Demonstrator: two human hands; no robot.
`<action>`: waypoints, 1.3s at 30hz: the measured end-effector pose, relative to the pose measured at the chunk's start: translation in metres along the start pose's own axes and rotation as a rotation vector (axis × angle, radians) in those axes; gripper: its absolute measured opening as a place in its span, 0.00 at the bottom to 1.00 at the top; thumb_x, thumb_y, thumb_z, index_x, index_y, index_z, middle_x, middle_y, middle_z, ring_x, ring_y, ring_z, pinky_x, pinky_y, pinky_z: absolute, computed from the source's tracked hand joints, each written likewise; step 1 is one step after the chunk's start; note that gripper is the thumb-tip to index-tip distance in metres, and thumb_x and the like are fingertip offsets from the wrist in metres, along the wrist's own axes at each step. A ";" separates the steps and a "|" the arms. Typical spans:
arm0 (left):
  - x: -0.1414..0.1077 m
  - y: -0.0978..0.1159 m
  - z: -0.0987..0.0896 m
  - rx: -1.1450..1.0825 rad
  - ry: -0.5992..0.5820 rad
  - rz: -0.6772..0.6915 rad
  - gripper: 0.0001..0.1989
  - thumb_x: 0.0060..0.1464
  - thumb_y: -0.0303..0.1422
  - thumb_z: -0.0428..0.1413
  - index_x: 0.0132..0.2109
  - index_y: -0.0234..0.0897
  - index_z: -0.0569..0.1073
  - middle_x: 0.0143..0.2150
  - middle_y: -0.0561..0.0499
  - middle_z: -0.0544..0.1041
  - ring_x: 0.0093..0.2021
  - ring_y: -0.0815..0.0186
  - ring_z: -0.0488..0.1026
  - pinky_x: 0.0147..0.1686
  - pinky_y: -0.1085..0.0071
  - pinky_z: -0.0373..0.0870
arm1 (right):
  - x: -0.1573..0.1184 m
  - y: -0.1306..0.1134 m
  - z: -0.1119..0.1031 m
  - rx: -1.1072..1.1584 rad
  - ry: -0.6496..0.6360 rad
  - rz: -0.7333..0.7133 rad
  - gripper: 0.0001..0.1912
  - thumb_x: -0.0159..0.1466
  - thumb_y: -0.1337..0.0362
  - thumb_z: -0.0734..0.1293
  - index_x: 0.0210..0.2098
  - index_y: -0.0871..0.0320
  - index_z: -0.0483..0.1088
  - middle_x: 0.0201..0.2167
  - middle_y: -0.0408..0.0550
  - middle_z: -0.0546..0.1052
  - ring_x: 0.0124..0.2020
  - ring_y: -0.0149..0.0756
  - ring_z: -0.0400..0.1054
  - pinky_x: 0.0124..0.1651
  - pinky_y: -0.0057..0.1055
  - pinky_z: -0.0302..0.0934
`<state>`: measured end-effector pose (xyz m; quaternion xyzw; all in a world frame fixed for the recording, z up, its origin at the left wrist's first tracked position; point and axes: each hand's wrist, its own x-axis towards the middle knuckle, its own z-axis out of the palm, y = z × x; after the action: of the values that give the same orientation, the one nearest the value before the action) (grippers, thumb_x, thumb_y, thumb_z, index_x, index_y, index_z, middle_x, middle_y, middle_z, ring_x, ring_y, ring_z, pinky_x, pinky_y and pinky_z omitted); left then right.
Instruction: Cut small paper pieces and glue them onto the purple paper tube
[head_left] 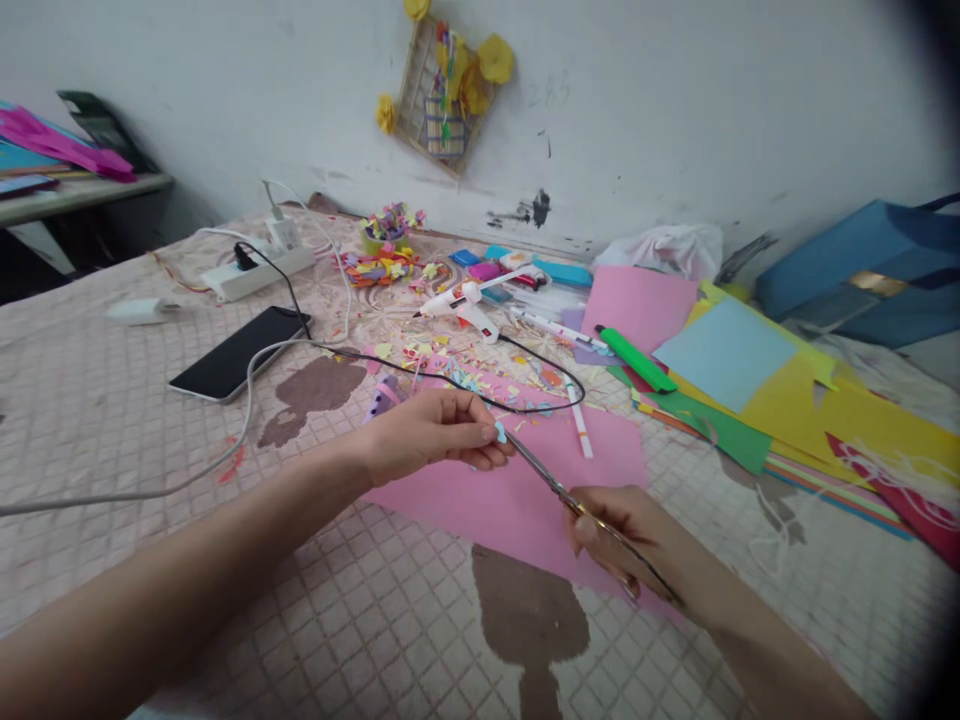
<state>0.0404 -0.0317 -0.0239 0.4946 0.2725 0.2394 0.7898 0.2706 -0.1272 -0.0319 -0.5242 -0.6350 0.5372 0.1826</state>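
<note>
Between the thumb and fingers of my left hand [442, 428] is a small light blue paper piece [501, 432]. My right hand [630, 535] grips a pair of metal scissors [541, 470], whose blades point up and left with their tips at the paper piece. Whether the tips touch the paper I cannot tell. Both hands are above a pink paper sheet [465, 515] spread on the patterned cloth. Colourful paper scraps [480, 378] are scattered over the far part of the sheet, just beyond my left hand.
A white glue gun [465, 303] trails a black cord past the scraps. Left lie a phone [240, 352] and a power strip [259, 272]. Right are a green cutter [636, 358] and stacked coloured papers [780, 390]. Paper flowers in a small pot [386, 240] stand near the wall.
</note>
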 end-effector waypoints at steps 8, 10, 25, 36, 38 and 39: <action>0.000 0.001 -0.001 -0.031 -0.001 -0.029 0.08 0.49 0.29 0.59 0.30 0.30 0.66 0.31 0.47 0.78 0.31 0.71 0.75 0.34 0.73 0.70 | 0.000 0.001 -0.001 -0.015 -0.017 -0.002 0.22 0.61 0.45 0.56 0.22 0.56 0.55 0.16 0.35 0.54 0.13 0.24 0.49 0.14 0.21 0.45; 0.000 0.000 -0.002 -0.032 -0.004 -0.028 0.08 0.49 0.29 0.59 0.30 0.30 0.67 0.31 0.47 0.78 0.31 0.71 0.75 0.33 0.73 0.70 | 0.000 0.002 -0.001 -0.018 -0.022 -0.003 0.22 0.61 0.45 0.56 0.22 0.56 0.55 0.16 0.35 0.54 0.13 0.23 0.50 0.14 0.21 0.45; 0.000 0.000 -0.003 -0.012 -0.003 -0.017 0.07 0.49 0.29 0.59 0.30 0.30 0.67 0.31 0.47 0.78 0.31 0.70 0.75 0.34 0.74 0.70 | 0.001 0.005 -0.002 -0.063 -0.027 -0.011 0.21 0.62 0.47 0.56 0.22 0.56 0.54 0.16 0.35 0.53 0.13 0.23 0.50 0.15 0.21 0.44; 0.000 0.000 -0.003 0.008 0.003 -0.014 0.08 0.48 0.30 0.59 0.30 0.30 0.68 0.31 0.46 0.78 0.31 0.70 0.75 0.33 0.73 0.70 | 0.002 0.002 -0.002 -0.089 -0.026 -0.020 0.22 0.62 0.46 0.56 0.22 0.56 0.53 0.16 0.36 0.53 0.13 0.23 0.50 0.15 0.22 0.42; 0.000 0.001 -0.002 0.005 0.005 -0.017 0.08 0.48 0.30 0.59 0.30 0.30 0.68 0.30 0.47 0.78 0.31 0.70 0.75 0.33 0.73 0.70 | 0.003 0.002 -0.002 -0.092 -0.018 -0.017 0.22 0.62 0.45 0.56 0.22 0.56 0.53 0.16 0.36 0.52 0.14 0.23 0.49 0.15 0.22 0.41; -0.001 0.001 -0.002 0.003 0.005 -0.017 0.08 0.49 0.30 0.59 0.30 0.30 0.68 0.30 0.47 0.78 0.31 0.70 0.75 0.33 0.73 0.70 | 0.003 0.002 -0.002 -0.096 -0.016 -0.019 0.22 0.62 0.45 0.56 0.22 0.56 0.53 0.16 0.36 0.52 0.14 0.23 0.49 0.15 0.22 0.41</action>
<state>0.0384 -0.0302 -0.0239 0.4929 0.2791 0.2334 0.7904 0.2721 -0.1238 -0.0336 -0.5222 -0.6663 0.5085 0.1573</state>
